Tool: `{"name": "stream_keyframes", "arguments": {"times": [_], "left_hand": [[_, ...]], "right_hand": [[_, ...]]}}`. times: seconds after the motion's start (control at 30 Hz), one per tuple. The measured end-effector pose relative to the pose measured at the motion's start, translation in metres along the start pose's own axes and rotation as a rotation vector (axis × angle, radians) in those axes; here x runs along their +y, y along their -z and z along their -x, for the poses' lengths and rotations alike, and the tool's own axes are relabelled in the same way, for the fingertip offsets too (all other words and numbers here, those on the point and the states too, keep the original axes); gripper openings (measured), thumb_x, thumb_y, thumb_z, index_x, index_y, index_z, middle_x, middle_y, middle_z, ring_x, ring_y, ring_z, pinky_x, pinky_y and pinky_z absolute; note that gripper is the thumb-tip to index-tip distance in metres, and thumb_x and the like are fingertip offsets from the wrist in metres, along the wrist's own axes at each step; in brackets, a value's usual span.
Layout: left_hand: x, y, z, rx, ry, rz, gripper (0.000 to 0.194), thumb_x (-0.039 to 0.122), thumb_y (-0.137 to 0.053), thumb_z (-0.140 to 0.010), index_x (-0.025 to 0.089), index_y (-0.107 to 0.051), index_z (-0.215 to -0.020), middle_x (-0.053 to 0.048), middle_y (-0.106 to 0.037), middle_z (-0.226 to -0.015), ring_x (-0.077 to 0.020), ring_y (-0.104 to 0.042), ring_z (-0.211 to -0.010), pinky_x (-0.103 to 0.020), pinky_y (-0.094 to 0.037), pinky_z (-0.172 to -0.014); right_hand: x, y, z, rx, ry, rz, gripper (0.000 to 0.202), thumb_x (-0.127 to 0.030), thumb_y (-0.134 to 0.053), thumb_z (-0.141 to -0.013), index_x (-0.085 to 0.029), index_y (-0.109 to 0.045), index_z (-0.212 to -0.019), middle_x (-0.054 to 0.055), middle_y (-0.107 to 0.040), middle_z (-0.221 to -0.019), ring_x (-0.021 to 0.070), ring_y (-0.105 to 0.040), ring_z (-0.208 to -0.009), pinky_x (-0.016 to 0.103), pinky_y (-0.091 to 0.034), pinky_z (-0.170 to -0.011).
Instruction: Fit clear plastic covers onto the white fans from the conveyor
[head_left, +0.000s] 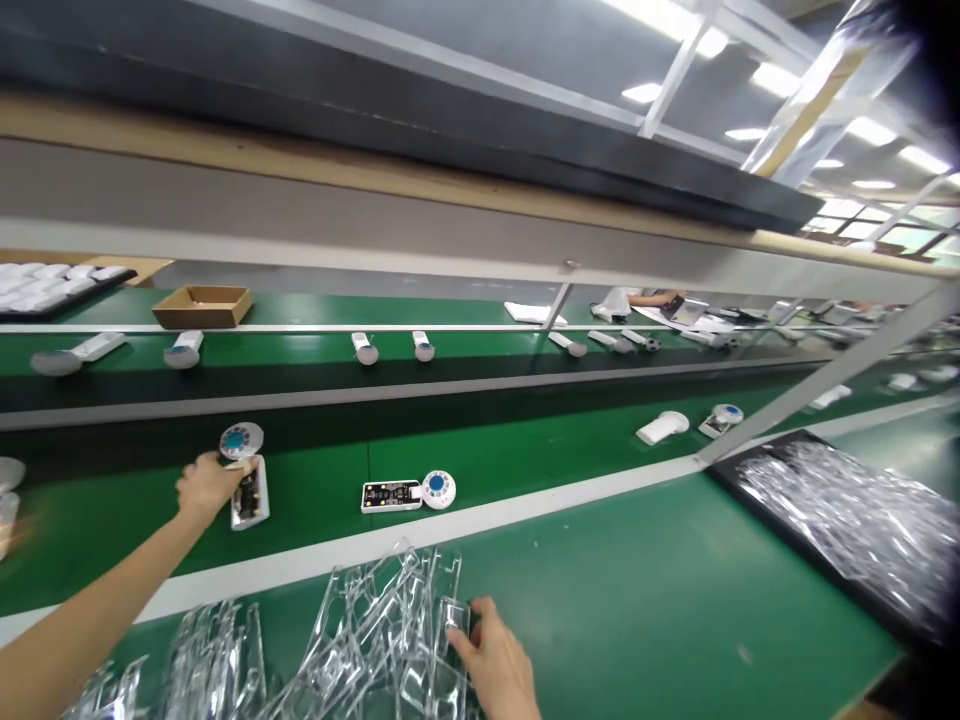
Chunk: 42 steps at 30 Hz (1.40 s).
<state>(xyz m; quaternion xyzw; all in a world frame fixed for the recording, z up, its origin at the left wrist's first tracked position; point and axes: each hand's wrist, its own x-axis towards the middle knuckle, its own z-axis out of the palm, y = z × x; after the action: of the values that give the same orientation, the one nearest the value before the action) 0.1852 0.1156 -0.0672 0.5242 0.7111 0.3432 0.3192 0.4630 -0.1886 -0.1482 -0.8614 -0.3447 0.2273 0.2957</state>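
Note:
On the green conveyor belt, my left hand is closed at the neck of a white device, which has a round head with a blue centre and an uncovered circuit board in its body. My right hand pinches a clear plastic cover at the right edge of a loose pile of similar clear plastic parts. Between the hands, farther back, a second white device lies with its board facing up, apart from both hands.
A black tray heaped with clear plastic parts stands at right, behind a slanted metal post. More white devices lie along the belts. A cardboard box sits at the back left. An overhead shelf spans the view.

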Motion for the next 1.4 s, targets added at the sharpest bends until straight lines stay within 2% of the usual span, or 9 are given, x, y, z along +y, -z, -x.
{"name": "stream_keyframes", "arguments": {"times": [0.1, 0.2, 0.33, 0.47, 0.73, 0.87, 1.07, 1.2, 1.4], "left_hand": [[0.014, -0.025, 0.001, -0.063, -0.240, -0.099, 0.055, 0.041, -0.070, -0.056, 0.016, -0.053, -0.102, -0.019, -0.050, -0.126, -0.0454, -0.020, -0.132, -0.052, -0.029, -0.099], [0.032, -0.084, 0.033, -0.458, -0.514, -0.131, 0.057, 0.042, -0.063, -0.066, 0.017, -0.052, -0.116, -0.016, -0.052, -0.129, -0.0319, -0.042, -0.124, -0.037, -0.032, -0.102], [0.054, -0.165, 0.075, -0.908, -0.570, -0.194, 0.063, 0.035, -0.073, -0.054, 0.024, -0.058, -0.114, -0.009, -0.063, -0.117, -0.0279, -0.057, -0.108, -0.030, -0.043, -0.087], [0.068, -0.194, 0.087, -1.137, -0.529, -0.359, 0.057, 0.034, -0.078, -0.038, 0.022, -0.067, -0.093, -0.010, -0.069, -0.101, -0.0323, -0.063, -0.092, -0.033, -0.046, -0.072], [0.062, -0.149, 0.096, -0.983, -0.542, -0.388, 0.053, 0.027, -0.082, -0.024, 0.025, -0.060, -0.073, 0.000, -0.061, -0.073, -0.0273, -0.060, -0.075, -0.032, -0.041, -0.070], [0.084, -0.096, 0.082, -0.734, -0.515, -0.121, 0.052, 0.042, -0.078, -0.044, 0.027, -0.058, -0.091, 0.000, -0.058, -0.085, -0.0236, -0.057, -0.081, -0.030, -0.040, -0.075], [0.116, -0.024, 0.094, -0.649, -0.287, 0.308, 0.057, 0.058, -0.059, -0.067, 0.023, -0.049, -0.111, -0.004, -0.060, -0.095, -0.0183, -0.058, -0.078, -0.028, -0.043, -0.066], [0.112, -0.016, 0.118, -0.724, -0.103, 0.421, 0.057, 0.056, -0.064, -0.062, 0.020, -0.054, -0.105, -0.005, -0.062, -0.085, -0.0177, -0.059, -0.071, -0.029, -0.044, -0.061], [0.108, -0.016, 0.138, -0.735, -0.015, 0.367, 0.052, 0.051, -0.073, -0.055, 0.021, -0.061, -0.096, -0.003, -0.063, -0.080, -0.0170, -0.056, -0.069, -0.025, -0.042, -0.055]], "right_hand": [[0.011, -0.023, 0.000, 0.048, 0.023, -0.025, 0.011, -0.025, -0.053, -0.071, -0.028, -0.057, -0.081, -0.002, -0.061, -0.057, 0.0199, -0.058, -0.053, 0.027, -0.034, -0.052], [0.003, -0.025, -0.003, 0.020, 0.010, -0.191, 0.009, -0.029, -0.053, -0.069, -0.025, -0.060, -0.072, -0.003, -0.059, -0.054, 0.0177, -0.055, -0.051, 0.027, -0.038, -0.052], [-0.018, 0.002, -0.002, -0.011, 0.028, -0.324, 0.025, -0.037, -0.055, -0.068, -0.021, -0.068, -0.082, -0.002, -0.057, -0.056, 0.0168, -0.052, -0.052, 0.027, -0.041, -0.053], [-0.035, 0.036, 0.008, 0.046, 0.157, -0.337, 0.027, -0.044, -0.053, -0.076, -0.022, -0.068, -0.078, 0.002, -0.059, -0.067, 0.0155, -0.051, -0.054, 0.027, -0.042, -0.055], [-0.048, 0.061, 0.026, 0.106, 0.100, -0.429, 0.036, -0.060, -0.048, -0.077, -0.024, -0.048, -0.076, 0.004, -0.066, -0.078, 0.0167, -0.062, -0.058, 0.026, -0.050, -0.056], [-0.061, 0.054, 0.037, 0.099, 0.136, -0.533, 0.042, -0.055, -0.033, -0.089, -0.024, -0.049, -0.111, 0.009, -0.067, -0.104, 0.0187, -0.069, -0.076, 0.028, -0.055, -0.068], [-0.103, 0.035, 0.041, 0.172, 0.649, -0.321, 0.044, -0.021, -0.025, -0.094, -0.029, -0.049, -0.130, 0.003, -0.050, -0.134, 0.0208, -0.046, -0.123, 0.037, -0.041, -0.101], [-0.126, 0.019, 0.043, 0.290, 0.925, -0.053, 0.059, -0.002, -0.025, -0.087, -0.028, -0.037, -0.138, 0.007, -0.045, -0.139, 0.0224, -0.044, -0.125, 0.039, -0.044, -0.098], [-0.122, 0.009, 0.052, 0.209, 1.035, 0.271, 0.066, 0.002, -0.027, -0.084, -0.020, -0.017, -0.145, 0.013, -0.038, -0.142, 0.0247, -0.038, -0.129, 0.043, -0.044, -0.099]]}}
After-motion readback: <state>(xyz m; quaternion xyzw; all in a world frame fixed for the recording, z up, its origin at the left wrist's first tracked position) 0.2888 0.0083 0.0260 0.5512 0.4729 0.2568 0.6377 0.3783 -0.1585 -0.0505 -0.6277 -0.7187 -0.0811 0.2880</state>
